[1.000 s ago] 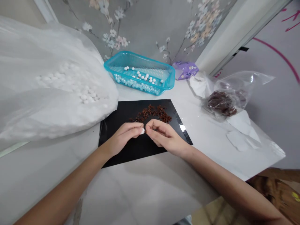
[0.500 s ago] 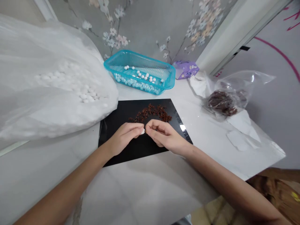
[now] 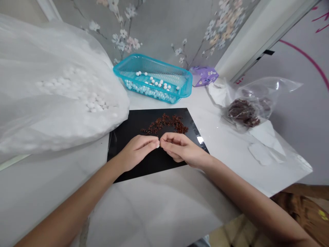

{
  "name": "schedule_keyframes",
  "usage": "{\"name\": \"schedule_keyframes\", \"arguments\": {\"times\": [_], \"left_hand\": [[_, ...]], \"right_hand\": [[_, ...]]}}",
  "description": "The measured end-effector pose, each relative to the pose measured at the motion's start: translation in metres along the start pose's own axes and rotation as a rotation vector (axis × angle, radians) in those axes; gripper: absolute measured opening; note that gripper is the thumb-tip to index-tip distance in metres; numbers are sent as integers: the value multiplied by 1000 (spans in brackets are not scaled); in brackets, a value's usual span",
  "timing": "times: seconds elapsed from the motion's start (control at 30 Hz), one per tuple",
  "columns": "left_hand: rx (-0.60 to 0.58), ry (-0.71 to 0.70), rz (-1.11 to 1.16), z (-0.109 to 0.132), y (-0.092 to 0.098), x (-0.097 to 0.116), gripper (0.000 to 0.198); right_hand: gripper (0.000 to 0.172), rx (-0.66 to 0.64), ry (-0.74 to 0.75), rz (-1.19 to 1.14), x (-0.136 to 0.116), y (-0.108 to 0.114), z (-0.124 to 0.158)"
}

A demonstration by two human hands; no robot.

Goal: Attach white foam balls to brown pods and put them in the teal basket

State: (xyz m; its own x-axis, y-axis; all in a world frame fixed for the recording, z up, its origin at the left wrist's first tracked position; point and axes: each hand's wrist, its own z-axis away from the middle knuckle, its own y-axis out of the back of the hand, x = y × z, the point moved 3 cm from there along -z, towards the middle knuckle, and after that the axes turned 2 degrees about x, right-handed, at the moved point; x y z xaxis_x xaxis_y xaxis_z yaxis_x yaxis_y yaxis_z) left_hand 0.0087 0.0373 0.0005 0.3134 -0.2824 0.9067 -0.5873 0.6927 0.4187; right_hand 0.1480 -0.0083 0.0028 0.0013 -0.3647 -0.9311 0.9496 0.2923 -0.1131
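Note:
Over a black mat [image 3: 144, 171], my left hand [image 3: 138, 151] pinches a small white ball [image 3: 158, 145] between thumb and fingers. My right hand [image 3: 183, 147] is also closed in a pinch, its fingertips almost against the ball. Whatever those fingertips hold is too small to make out. Just beyond both hands, reddish-brown spiky little pieces [image 3: 164, 122] lie in a curved pile on the mat.
A big translucent bag of white balls [image 3: 64, 103] bulges at the left. Behind the mat stands a blue plastic basket [image 3: 154, 63] with white balls inside. A purple packet [image 3: 204, 76] sits beside it. To the right lies a clear bag of brown pieces [image 3: 244, 111] with white paper.
My hands keep nearly the same place and pinch. The white ball and left fingertips have shifted very slightly to the right, closer to the right fingertips.

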Motion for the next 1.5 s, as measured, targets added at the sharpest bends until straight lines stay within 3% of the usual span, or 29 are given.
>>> {"name": "schedule_keyframes", "arguments": {"times": [0.13,0.77,1.2,1.5], "left_hand": [[-14,5,-11,0,1,1,35],[7,20,-21,0,0,-4,38],[44,92,301,-2,-4,-9,35],[44,55,309,-1,-2,-4,30]], "right_hand": [[26,-47,-53,-68,2,1,-1],[29,-12,-66,-145,5,-3,-2],[23,-39,15,-325,6,-6,-3],[23,-69,-73,-317,8,-4,-3]]}}
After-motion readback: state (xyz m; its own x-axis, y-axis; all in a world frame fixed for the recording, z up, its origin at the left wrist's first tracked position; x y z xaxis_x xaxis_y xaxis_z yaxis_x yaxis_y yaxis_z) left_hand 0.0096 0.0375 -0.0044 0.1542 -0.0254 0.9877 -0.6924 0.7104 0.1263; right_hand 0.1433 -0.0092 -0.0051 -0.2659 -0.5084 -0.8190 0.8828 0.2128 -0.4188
